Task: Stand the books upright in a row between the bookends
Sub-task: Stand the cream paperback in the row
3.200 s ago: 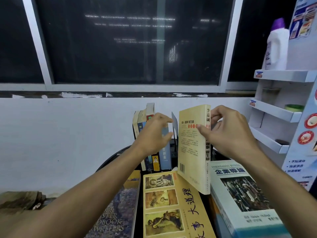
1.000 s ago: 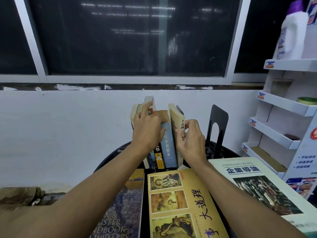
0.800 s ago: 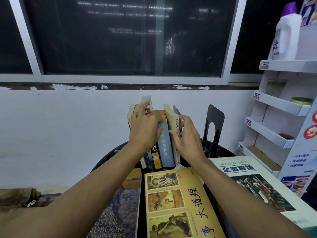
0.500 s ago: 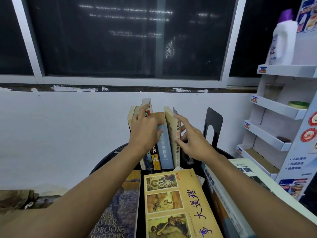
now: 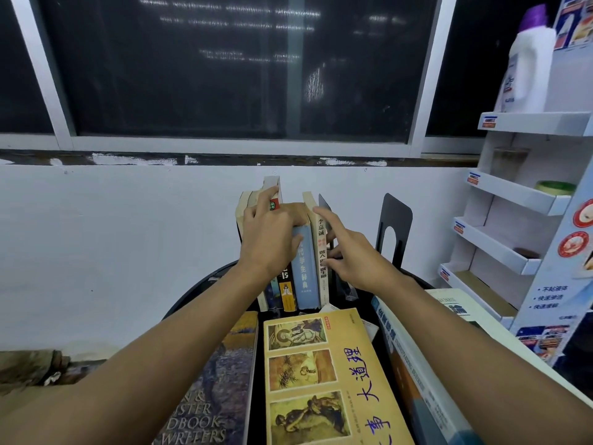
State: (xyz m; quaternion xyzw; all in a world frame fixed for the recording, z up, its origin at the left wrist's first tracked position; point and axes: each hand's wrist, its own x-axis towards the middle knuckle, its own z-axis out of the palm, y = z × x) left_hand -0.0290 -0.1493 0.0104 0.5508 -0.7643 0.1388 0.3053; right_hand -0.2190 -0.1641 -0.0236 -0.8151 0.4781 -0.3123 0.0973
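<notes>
Here we are at a round black table (image 5: 192, 297) pushed against a white wall (image 5: 112, 236) under a dark window (image 5: 224, 75); the standing books (image 5: 305, 277) are lined up at the table's far edge, spines toward us; the left hand (image 5: 269, 239) grips them, fingers curled over their tops, index finger up on the tallest; the right hand (image 5: 349, 255) is spread, index finger stretched along the cream book (image 5: 322, 248) at the row's right end, thumb touching its spine lower down; a black bookend (image 5: 396, 226) stands apart to the right; three more books lie flat nearer us, a yellow book (image 5: 321, 380) in the middle; a white shelf rack (image 5: 513, 194) on the right carries a white bottle (image 5: 526, 65)
</notes>
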